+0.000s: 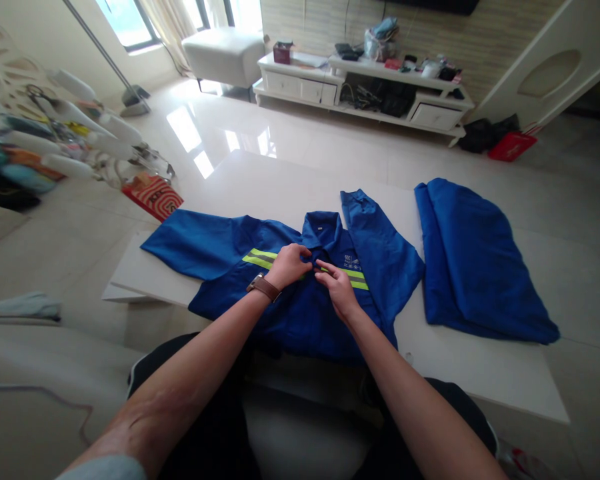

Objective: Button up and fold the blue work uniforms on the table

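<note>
A blue work jacket with yellow-and-grey reflective strips lies front up on the white table. Its collar points away from me, and one sleeve stretches out to the left while the other is bent on the right. My left hand, with a watch at the wrist, pinches the front edge just below the collar. Close beside it, my right hand has its thumb and fingers curled at the same front opening. The fingertips of both hands nearly meet there; any button between them is too small to make out.
Folded blue cloth lies on the table's right side. A red-and-white paper bag stands at the left edge. Beyond are a low white TV cabinet, a pale bench and a red bag on the floor.
</note>
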A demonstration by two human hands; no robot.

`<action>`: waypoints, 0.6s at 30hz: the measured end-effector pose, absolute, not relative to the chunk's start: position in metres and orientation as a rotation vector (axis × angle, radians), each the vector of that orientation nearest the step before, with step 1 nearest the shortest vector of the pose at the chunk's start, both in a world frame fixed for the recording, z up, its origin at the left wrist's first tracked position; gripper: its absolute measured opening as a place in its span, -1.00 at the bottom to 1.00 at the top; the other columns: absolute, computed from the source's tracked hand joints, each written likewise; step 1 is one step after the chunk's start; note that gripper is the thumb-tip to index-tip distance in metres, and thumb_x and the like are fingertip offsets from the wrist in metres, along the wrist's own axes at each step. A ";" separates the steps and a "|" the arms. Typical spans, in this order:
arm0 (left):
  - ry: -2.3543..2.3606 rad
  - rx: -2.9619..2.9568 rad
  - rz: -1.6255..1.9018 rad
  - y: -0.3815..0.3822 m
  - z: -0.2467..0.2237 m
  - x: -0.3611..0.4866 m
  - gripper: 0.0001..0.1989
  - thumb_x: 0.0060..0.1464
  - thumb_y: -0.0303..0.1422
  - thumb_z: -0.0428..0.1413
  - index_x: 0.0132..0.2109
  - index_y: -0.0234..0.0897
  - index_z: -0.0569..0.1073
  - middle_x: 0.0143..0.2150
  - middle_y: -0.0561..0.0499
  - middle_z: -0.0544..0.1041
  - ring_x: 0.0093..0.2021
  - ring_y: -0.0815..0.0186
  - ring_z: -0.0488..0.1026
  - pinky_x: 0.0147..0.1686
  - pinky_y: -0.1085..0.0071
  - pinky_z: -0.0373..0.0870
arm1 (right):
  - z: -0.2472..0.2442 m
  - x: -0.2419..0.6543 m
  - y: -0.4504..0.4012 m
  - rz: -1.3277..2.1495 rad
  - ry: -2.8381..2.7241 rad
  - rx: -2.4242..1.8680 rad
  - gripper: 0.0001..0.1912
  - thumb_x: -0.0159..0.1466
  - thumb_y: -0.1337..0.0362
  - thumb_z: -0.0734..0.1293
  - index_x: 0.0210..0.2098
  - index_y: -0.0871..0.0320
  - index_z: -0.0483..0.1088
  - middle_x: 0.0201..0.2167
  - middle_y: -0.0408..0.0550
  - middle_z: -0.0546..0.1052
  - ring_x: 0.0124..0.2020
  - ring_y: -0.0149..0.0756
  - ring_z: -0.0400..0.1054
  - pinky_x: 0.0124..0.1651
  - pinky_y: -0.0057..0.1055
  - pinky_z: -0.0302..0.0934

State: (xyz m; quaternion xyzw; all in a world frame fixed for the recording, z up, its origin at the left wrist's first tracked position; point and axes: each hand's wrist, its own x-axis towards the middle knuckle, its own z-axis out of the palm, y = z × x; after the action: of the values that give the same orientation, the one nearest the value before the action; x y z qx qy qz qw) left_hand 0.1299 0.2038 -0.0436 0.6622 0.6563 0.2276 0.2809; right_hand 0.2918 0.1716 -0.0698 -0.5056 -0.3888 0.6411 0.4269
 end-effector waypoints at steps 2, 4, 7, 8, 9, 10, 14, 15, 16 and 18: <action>1.744 1.768 0.556 0.204 -0.042 0.129 -0.71 0.02 -0.41 0.23 -0.08 -0.33 0.69 -0.18 -0.13 0.70 -0.18 0.18 0.61 -0.06 0.32 0.50 | -0.070 0.292 0.171 1.592 -1.005 -1.242 -0.47 -0.01 0.20 0.48 -0.01 0.09 0.61 0.02 0.02 0.65 0.17 0.01 0.46 0.30 -0.01 0.28; 1.718 1.791 0.540 0.203 -0.040 0.128 -0.69 0.06 -0.40 0.21 -0.06 -0.33 0.70 -0.19 -0.13 0.71 -0.17 0.17 0.62 -0.06 0.33 0.50 | -0.071 0.292 0.170 1.583 -1.031 -1.220 -0.46 -0.02 0.21 0.48 0.00 0.08 0.60 0.07 0.01 0.63 0.19 0.02 0.45 0.31 0.00 0.27; 1.652 1.841 0.524 0.202 -0.038 0.125 -0.71 0.11 -0.42 0.17 -0.06 -0.31 0.71 -0.19 -0.12 0.72 -0.18 0.20 0.62 -0.10 0.37 0.49 | -0.070 0.292 0.169 1.584 -1.052 -1.202 -0.44 -0.04 0.22 0.49 0.00 0.06 0.60 0.09 0.00 0.62 0.21 0.02 0.44 0.32 0.00 0.27; 1.631 1.855 0.521 0.201 -0.039 0.125 -0.71 0.12 -0.42 0.16 -0.07 -0.30 0.71 -0.20 -0.11 0.72 -0.20 0.21 0.62 -0.12 0.38 0.48 | -0.070 0.292 0.169 1.588 -1.061 -1.200 -0.44 -0.03 0.22 0.50 0.00 0.06 0.60 0.10 -0.01 0.62 0.22 0.02 0.43 0.32 0.00 0.26; 1.613 1.870 0.519 0.201 -0.039 0.124 -0.72 0.13 -0.43 0.14 -0.09 -0.30 0.71 -0.21 -0.11 0.72 -0.21 0.22 0.62 -0.13 0.39 0.48 | -0.070 0.292 0.169 1.589 -1.069 -1.199 -0.44 -0.03 0.22 0.50 0.01 0.05 0.60 0.11 -0.01 0.61 0.23 0.02 0.42 0.32 0.01 0.26; 1.598 1.888 0.517 0.201 -0.040 0.124 -0.72 0.15 -0.44 0.13 -0.10 -0.30 0.72 -0.23 -0.10 0.72 -0.22 0.23 0.61 -0.14 0.39 0.47 | -0.069 0.292 0.168 1.590 -1.077 -1.197 -0.43 -0.03 0.22 0.51 0.02 0.04 0.59 0.12 -0.02 0.61 0.24 0.02 0.41 0.33 0.01 0.26; 1.596 1.925 0.507 0.203 -0.046 0.125 -0.73 0.17 -0.44 0.11 -0.11 -0.29 0.70 -0.24 -0.09 0.71 -0.23 0.24 0.60 -0.10 0.39 0.48 | -0.069 0.293 0.166 1.600 -1.094 -1.191 -0.40 -0.03 0.22 0.52 0.05 0.03 0.58 0.17 -0.02 0.57 0.28 0.02 0.38 0.33 0.01 0.25; 1.597 1.918 0.500 0.204 -0.048 0.125 -0.73 0.18 -0.44 0.11 -0.09 -0.29 0.70 -0.23 -0.09 0.70 -0.22 0.24 0.60 -0.08 0.39 0.48 | -0.069 0.293 0.166 1.604 -1.096 -1.191 -0.39 -0.03 0.22 0.52 0.06 0.03 0.58 0.18 -0.01 0.56 0.29 0.03 0.37 0.34 0.01 0.25; 1.595 1.905 0.490 0.205 -0.049 0.125 -0.72 0.18 -0.44 0.10 -0.08 -0.30 0.69 -0.21 -0.10 0.70 -0.21 0.24 0.60 -0.07 0.38 0.48 | -0.069 0.293 0.165 1.609 -1.099 -1.190 -0.38 -0.03 0.22 0.52 0.07 0.04 0.57 0.19 0.00 0.55 0.29 0.03 0.36 0.34 0.02 0.25; 1.575 1.885 0.460 0.207 -0.051 0.125 -0.71 0.19 -0.46 0.09 -0.06 -0.31 0.67 -0.16 -0.11 0.70 -0.17 0.22 0.60 -0.05 0.37 0.49 | -0.069 0.293 0.165 1.623 -1.101 -1.188 -0.35 -0.03 0.22 0.53 0.09 0.04 0.56 0.22 0.00 0.54 0.31 0.04 0.34 0.35 0.02 0.23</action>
State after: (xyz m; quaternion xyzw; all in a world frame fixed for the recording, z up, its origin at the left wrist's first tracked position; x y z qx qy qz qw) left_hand 0.1246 0.2068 -0.0506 0.7155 0.5982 0.1745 0.3158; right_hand 0.2927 0.1647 -0.0688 -0.4722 -0.4377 0.6449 0.4118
